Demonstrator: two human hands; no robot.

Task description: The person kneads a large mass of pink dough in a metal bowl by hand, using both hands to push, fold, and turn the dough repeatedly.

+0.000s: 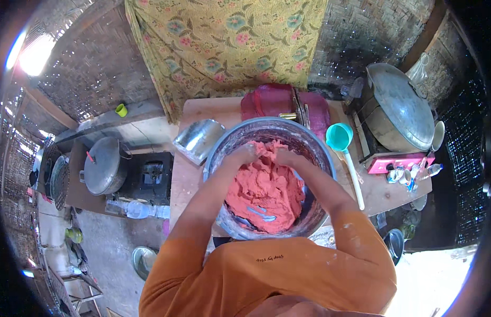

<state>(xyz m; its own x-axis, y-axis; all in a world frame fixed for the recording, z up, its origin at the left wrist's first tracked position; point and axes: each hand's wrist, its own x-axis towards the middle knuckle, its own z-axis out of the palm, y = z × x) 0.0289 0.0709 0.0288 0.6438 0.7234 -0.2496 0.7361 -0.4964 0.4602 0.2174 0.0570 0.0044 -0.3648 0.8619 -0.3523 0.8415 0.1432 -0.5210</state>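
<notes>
- Head view: left hand (248,154) and right hand (285,157) sunk in soft pink dough (269,191)
- cannot tell how open the hands are or whether they grip it
- dough inside round blue-grey basin (307,138) on brown wooden bench (183,182)

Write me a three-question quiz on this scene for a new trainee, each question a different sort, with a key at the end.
1. Multiple choice: what colour is the soft mass in the basin? A) green B) pink C) white
2. True or false: the teal dipper lies to the right of the basin.
3. Short answer: are the left hand and the right hand at the near or the far side of the mass, as the person stands?

Key:
1. B
2. True
3. The far side
</notes>
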